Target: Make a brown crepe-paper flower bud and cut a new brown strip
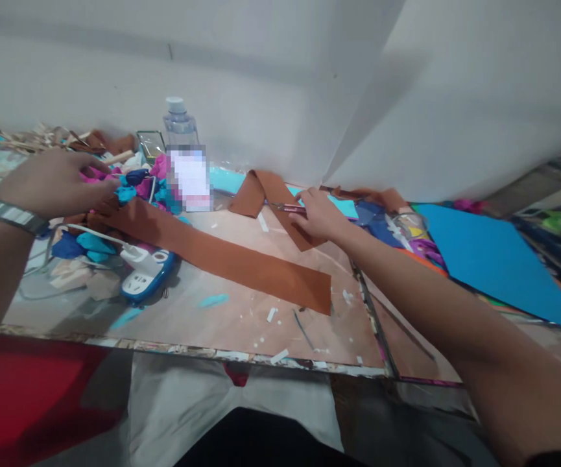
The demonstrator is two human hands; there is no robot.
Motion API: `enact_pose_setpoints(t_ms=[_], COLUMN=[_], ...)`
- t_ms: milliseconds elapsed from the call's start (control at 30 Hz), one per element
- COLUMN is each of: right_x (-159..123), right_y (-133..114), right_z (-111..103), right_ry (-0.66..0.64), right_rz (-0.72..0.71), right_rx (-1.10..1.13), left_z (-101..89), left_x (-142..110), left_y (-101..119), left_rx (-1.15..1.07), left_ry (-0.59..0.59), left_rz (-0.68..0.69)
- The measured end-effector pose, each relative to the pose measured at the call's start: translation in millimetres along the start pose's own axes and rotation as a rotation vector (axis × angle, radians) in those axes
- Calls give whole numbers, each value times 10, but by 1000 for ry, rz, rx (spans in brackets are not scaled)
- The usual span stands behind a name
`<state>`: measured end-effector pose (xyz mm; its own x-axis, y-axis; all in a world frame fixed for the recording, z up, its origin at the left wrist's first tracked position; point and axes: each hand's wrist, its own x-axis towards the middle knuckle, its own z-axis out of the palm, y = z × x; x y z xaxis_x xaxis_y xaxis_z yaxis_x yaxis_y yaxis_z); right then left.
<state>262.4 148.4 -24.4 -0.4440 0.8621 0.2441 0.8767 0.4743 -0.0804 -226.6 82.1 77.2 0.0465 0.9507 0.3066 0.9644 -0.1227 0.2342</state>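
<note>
My left hand (61, 185), with a banded wrist, hovers over crumpled coloured paper pieces (127, 188) at the left. Its thumb and fingers are apart, and nothing shows between them. Below it begins a long brown paper strip (241, 263), which lies slantwise across the table. Farther back, my right hand (316, 214) has its fingers closed around a pair of scissors (290, 207), partly hidden by the hand. Under the scissors is a second, folded brown strip (280, 188).
A clear bottle (180, 126) stands behind a blurred, lit screen (191, 178). A blue-and-white power strip (146, 275) with a plugged-in cable lies front left. Blue sheets (499, 259) are at the right. Paper scraps (271, 314) dot the table (241, 324); a white wall (261, 84) rises behind.
</note>
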Motion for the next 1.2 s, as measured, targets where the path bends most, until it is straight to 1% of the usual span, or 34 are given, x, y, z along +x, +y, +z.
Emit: enact_pose_setpoints(t_ms=[33,67,100,133,167,200,267,300,333,400,467,533,567,633,767,900,1000,1100,1200], right_x=[-127,-262,-398,-531,-653,-761,-924,-977,-1013,-1035,-1002,-927,-878,-769,-596,-584,-633,-673,-695], right_y=[-34,-66,-97,-126,-156,-187,-252,-284,-314,-355,-367,-357,-351,-348,-383,-386,-350,-315,-299], right_z=[-38,-73,-104,-129,-148,-160,-159,-146,-126,-69,2,76,111,174,243,215,177,175,202], right_ry=[-22,-52,-80,-100,-115,-131,-165,-170,-167,-114,-58,-26,-16,-12,-3,29,62,33,27], right_rz=[-24,-55,-83,-107,-127,-147,-189,-207,-231,-236,-280,-323,-346,-400,-465,-464,-363,-261,-241], right_rx=[27,58,89,115,140,160,227,246,260,296,324,339,350,371,409,436,411,337,258], left_z=[-52,-98,-131,-145,-135,-96,74,201,350,681,995,1231,1311,1401,1432,1453,1470,1460,1432], left_x=[-52,-113,-183,-260,-341,-426,-601,-690,-777,-942,-1080,-1174,-1203,-1228,-1204,-1185,-1179,-1153,-1107], left_y=[145,321,524,743,973,1204,1649,1851,2034,2328,2511,2591,2599,2579,2506,2464,2433,2391,2354], left_rx=[151,223,238,217,176,137,53,9,-43,-97,-135,-163,-189,-241,-287,-284,-257,-231,-213], left_ry=[39,86,136,158,229,217,142,76,-15,-192,-313,-388,-412,-424,-408,-399,-399,-388,-387], left_rz=[-43,-52,-34,34,114,216,384,487,591,750,840,827,814,793,749,741,733,707,652])
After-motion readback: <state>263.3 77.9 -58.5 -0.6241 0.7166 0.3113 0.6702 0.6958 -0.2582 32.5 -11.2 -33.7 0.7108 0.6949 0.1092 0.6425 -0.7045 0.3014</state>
